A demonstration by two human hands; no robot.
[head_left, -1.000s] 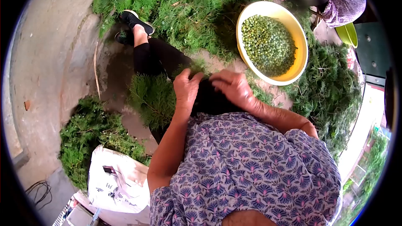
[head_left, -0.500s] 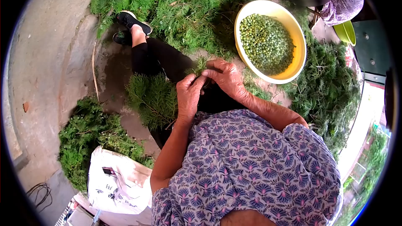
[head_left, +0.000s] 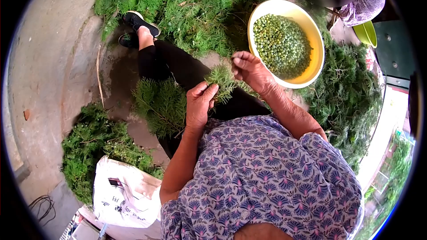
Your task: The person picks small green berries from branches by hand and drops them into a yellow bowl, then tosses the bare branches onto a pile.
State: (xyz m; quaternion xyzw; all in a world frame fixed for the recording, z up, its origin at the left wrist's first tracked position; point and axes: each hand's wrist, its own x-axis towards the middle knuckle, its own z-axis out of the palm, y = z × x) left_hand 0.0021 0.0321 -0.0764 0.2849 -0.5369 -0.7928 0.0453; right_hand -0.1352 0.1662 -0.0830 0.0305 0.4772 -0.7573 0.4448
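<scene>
While the left hand [head_left: 199,104] pinches a cypress sprig [head_left: 221,80] by its stem, grip closed thumb-to-fingers, the sprig stands upright just lower-left of the yellow basin [head_left: 313,64], over the person's lap.

Right hand [head_left: 249,67] sits between sprig and basin, touching the sprig's tip. Fingers are curled inward; I cannot tell whether that grip has anything in it.

Progress, as judged: the basin is well filled with small green berries [head_left: 281,44], so much picking looks done. A large heap of foliage [head_left: 195,4] left of the basin shows pale berries on it, so plenty looks left. A smaller foliage pile [head_left: 95,146] lies far lower-left of the basin.

Sprig: short, feathery, dense flat fronds, bright green. Berries on it are too small to make out.
</scene>
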